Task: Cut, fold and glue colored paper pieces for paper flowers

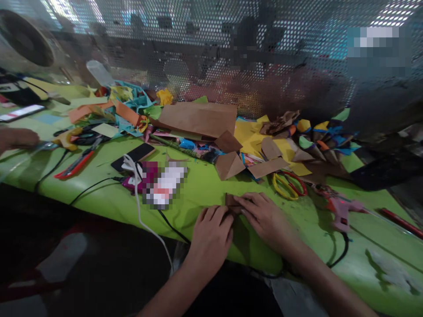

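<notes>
A small piece of brown paper point(232, 201) lies on the green table point(205, 187) near its front edge, mostly covered by my hands. My left hand point(213, 235) presses down on its near side with the fingers laid flat and together. From the right, my right hand point(262, 215) lies flat over it, fingertips on the paper. Both hands press the paper rather than grip it. More folded brown paper pieces point(231, 164) lie just beyond.
Yellow and red scissors point(289, 182), a pink glue gun point(342, 211), a black phone point(134, 156) with white cable, red pliers point(74, 165), a brown paper bag point(200, 118) and coloured paper scraps crowd the table. Another person's hand point(16, 138) is at far left. Perforated screen behind.
</notes>
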`<state>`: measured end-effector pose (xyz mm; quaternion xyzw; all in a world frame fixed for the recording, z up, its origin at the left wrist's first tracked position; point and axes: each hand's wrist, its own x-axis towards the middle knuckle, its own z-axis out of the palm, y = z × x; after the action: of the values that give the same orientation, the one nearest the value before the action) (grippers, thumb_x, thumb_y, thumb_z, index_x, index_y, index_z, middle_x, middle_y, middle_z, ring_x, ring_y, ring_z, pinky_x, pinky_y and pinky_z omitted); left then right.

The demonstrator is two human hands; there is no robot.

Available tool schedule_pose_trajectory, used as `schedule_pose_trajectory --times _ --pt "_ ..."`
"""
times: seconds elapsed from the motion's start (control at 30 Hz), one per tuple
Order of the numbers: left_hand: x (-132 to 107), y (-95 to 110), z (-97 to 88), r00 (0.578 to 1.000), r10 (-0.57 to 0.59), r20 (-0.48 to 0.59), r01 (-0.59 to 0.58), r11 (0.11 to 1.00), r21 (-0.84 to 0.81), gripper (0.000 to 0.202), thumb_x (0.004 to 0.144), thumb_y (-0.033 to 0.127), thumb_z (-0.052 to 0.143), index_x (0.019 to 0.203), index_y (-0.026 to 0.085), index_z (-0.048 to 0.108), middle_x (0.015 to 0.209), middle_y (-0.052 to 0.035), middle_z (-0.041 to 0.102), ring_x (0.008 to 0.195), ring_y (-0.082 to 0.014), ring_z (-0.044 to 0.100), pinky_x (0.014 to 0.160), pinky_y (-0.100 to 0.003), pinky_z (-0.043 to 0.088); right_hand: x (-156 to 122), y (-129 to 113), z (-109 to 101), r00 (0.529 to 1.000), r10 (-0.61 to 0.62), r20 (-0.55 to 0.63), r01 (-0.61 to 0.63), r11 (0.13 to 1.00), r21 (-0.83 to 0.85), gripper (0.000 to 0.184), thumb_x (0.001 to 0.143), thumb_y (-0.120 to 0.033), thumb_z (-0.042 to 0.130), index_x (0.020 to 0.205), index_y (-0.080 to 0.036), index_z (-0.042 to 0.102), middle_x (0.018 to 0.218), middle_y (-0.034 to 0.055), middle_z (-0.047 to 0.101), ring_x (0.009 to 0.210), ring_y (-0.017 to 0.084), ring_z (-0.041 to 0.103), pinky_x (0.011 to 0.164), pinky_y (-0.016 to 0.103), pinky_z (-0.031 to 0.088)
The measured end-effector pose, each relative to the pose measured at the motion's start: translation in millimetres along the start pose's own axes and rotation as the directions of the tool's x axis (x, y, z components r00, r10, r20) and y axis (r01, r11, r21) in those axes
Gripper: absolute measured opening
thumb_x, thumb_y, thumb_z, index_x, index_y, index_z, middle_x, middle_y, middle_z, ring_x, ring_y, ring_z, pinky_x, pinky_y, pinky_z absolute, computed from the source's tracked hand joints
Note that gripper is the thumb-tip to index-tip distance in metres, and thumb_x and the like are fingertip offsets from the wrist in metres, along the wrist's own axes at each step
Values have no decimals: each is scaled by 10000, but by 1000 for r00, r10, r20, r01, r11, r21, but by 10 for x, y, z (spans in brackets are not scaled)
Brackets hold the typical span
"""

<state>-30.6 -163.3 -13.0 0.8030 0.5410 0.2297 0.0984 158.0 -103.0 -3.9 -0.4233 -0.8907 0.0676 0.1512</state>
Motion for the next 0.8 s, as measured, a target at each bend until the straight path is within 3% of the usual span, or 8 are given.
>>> schedule_pose_trajectory --times 0.23,0.4,0.6,0.8 --pt "-15 -12 25 999 38 -1 -38 997 63 396 907 143 533 1291 239 536 1385 -35 560 1194 -248 509 989 -461 440 14 -35 -40 1000 9 16 -9 1000 1 375 964 -201 464 1312 -191 605 1148 125 658 1028 274 592 892 461 515" --pt "0 -13 14 998 44 53 -49 993 104 329 939 158 489 1251 246 544 1460 -4 509 1220 -247 499 970 -487 442 14 -35 -31 999 25 25 -25 1000 3 376 949 -187 481 1299 -184 618 1140 130 657 1013 278 591 890 476 515" --pt "14 -2 14 998 24 55 -29 994 107 280 918 145 521 1170 255 575 1408 19 563 1221 -254 503 964 -502 441 11 9 -57 1000 -1 -11 1 998 58 375 953 -172 462 1294 -188 618 1133 124 665 1025 264 588 893 450 521" --pt "2 -7 36 999 29 28 -32 993 112 290 936 190 529 1214 263 561 1404 23 570 1217 -269 514 947 -513 443 -90 199 -275 990 90 -104 -76 989 129 377 967 -171 414 1267 -244 630 1133 99 681 1049 237 619 914 430 517"
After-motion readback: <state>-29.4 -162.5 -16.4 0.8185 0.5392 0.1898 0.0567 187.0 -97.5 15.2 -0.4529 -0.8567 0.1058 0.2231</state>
